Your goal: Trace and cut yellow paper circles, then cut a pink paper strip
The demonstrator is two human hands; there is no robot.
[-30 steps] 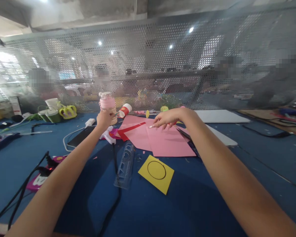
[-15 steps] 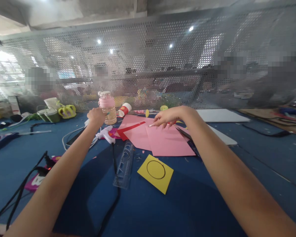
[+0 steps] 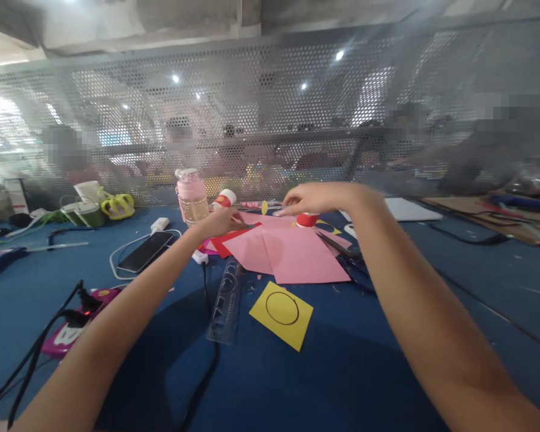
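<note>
Two red-and-white paper cups are on your bench: the tipped cup, lying beside one pink-topped bottle, and the right-hand cup. You have at least two overlapping pink sheets at the middle, one red strip across their left side, one yellow square bearing a drawn ring, and one clear stencil ruler left of it. One small yellow disc stands behind the sheets. To your left are one phone, one white charger and one pink power strip with two black plugs in it.

Your left hand covers most of a white tool, so only its corded end shows. The upper part of the right-hand cup is hidden, and the black scissors run out of sight behind your right forearm. Figures past the perforated screen are blurred.

Your hands are well apart. Your left hand is partly curled over the red strip, near the tipped cup; you cannot tell whether it grips anything. Your right hand has its fingers loosely extended above the right-hand cup; contact is unclear.
</note>
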